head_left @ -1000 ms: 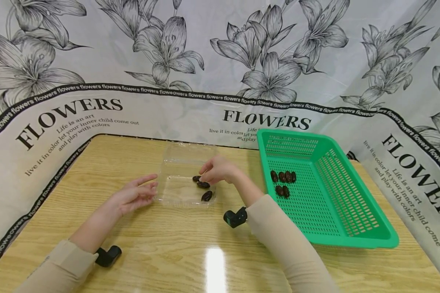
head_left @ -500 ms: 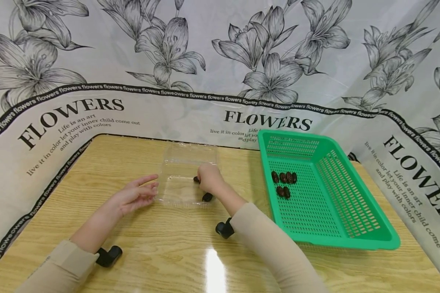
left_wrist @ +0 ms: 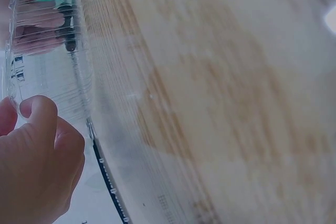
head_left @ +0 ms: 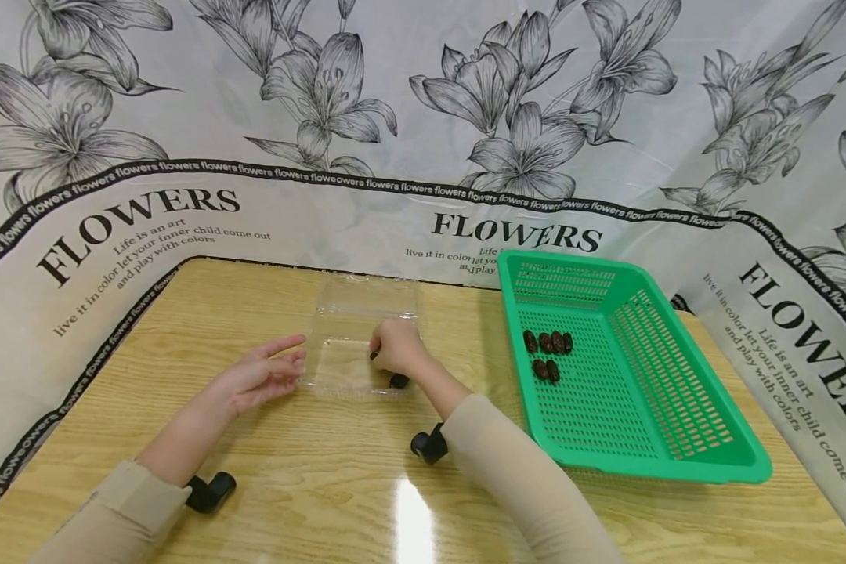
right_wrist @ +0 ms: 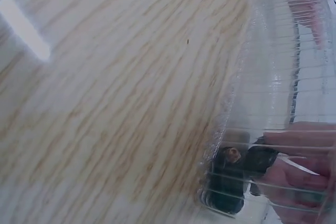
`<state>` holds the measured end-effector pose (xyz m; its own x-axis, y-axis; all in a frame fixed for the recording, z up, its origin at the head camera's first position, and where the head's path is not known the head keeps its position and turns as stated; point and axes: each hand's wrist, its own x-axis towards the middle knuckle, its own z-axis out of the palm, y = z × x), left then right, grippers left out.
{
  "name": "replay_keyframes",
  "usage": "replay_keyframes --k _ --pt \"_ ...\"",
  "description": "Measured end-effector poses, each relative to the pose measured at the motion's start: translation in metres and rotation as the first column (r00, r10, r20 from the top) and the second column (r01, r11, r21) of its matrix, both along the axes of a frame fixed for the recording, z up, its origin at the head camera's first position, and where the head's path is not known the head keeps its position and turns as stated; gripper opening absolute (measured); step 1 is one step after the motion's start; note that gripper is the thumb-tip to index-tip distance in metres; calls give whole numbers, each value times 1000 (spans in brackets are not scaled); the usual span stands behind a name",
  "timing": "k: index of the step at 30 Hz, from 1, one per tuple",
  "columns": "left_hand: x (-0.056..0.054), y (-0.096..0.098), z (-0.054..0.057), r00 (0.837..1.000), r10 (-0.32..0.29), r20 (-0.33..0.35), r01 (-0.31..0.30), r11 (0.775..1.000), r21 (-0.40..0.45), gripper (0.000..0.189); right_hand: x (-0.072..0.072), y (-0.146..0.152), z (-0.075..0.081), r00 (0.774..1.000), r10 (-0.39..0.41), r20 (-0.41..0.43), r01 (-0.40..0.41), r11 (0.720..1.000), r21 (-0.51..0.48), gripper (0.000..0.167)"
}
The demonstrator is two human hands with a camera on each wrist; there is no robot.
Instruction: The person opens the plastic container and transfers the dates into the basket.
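Observation:
A clear plastic clamshell box [head_left: 345,364] lies with its lid [head_left: 370,294] folded back on the table. My right hand [head_left: 398,346] reaches into its right side, fingers curled down and pinching a dark date [right_wrist: 260,157]. Close to those fingers, another date [head_left: 399,381] lies in the box's near right corner. Whatever else lies under the right hand is hidden. At the box's left wall, my left hand [head_left: 264,376] keeps its fingers relaxed, the tips at or against the plastic. In the left wrist view, dark dates [left_wrist: 68,19] show through the ribbed wall.
To the right stands a green perforated basket [head_left: 648,462], with several dates [head_left: 557,342] in two groups on its floor. A floral-printed sheet [head_left: 366,227] rises behind the wooden table [head_left: 310,486]. Black wrist devices [head_left: 211,492] sit under both forearms.
My right hand has moved down over the dates in the box and then slightly left, its fingers now closed there. The left hand stays at the left wall.

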<state>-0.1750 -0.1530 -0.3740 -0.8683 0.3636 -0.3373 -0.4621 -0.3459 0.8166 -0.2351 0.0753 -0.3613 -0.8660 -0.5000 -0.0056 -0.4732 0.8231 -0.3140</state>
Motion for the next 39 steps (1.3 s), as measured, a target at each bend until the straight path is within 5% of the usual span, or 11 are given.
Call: replay_keyframes --k 5,8,16,23,28,35,39 --pt "0 0 0 1000 4 11 -4 1000 4 78 -2 -1 -1 992 -23 122 41 988 -146 7" --pt "-1 0 0 1000 6 15 -6 1000 4 78 -2 -3 -1 968 -51 246 121 954 -276 9" --pt "-3 0 1 1000 6 11 -6 1000 4 79 -4 -7 7 810 -38 585 397 770 -500 19" --pt "-2 -1 0 1000 9 18 -10 1000 19 75 -6 -10 22 731 -2 682 503 677 -537 25" --pt "-1 -2 0 1000 6 16 -7 1000 18 79 -5 -8 35 710 24 704 521 655 -547 29" --pt "-1 -2 0 1000 5 9 -5 1000 -5 74 -1 0 49 715 66 696 510 632 -583 31" --pt "-1 0 -1 1000 2 4 -1 1000 -27 72 -1 5 53 695 86 714 542 590 -599 31"
